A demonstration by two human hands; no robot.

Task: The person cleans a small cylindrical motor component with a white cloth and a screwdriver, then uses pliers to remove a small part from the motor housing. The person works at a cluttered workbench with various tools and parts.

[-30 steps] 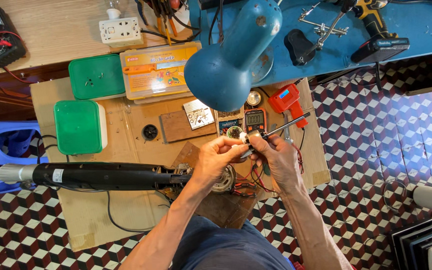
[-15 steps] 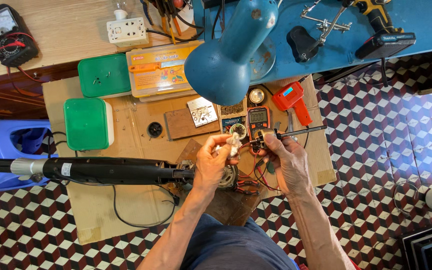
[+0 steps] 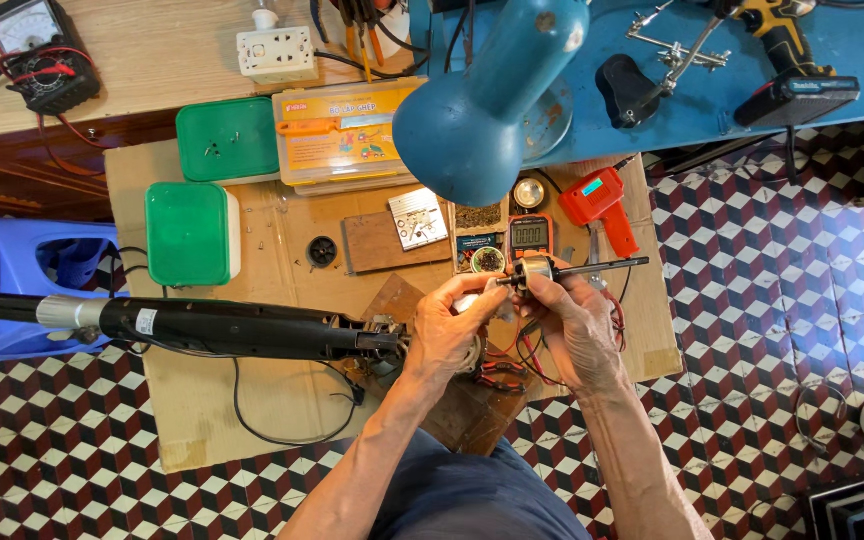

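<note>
My right hand [image 3: 580,325] holds a small metal motor part with a long dark shaft [image 3: 572,268] that points to the right. My left hand [image 3: 449,325] pinches the left end of the same part, where something pale shows between the fingers. Both hands hover over a wooden block [image 3: 392,298] on a cardboard sheet [image 3: 202,400]. Red and black wires [image 3: 524,358] run below my hands. A long black tube-shaped device [image 3: 222,328] lies to the left, its end next to my left wrist.
Two green-lidded boxes [image 3: 190,232] and a clear parts case [image 3: 342,135] lie at the back left. A blue lamp shade [image 3: 482,95] hangs over the middle. A multimeter [image 3: 530,235], a red soldering gun [image 3: 600,205], an analog meter [image 3: 37,55] and a cordless drill [image 3: 792,60] are around.
Both hands have lifted the shafted part slightly and shifted it a little; the view has drifted, with the bench items lower and further right in the frame.
</note>
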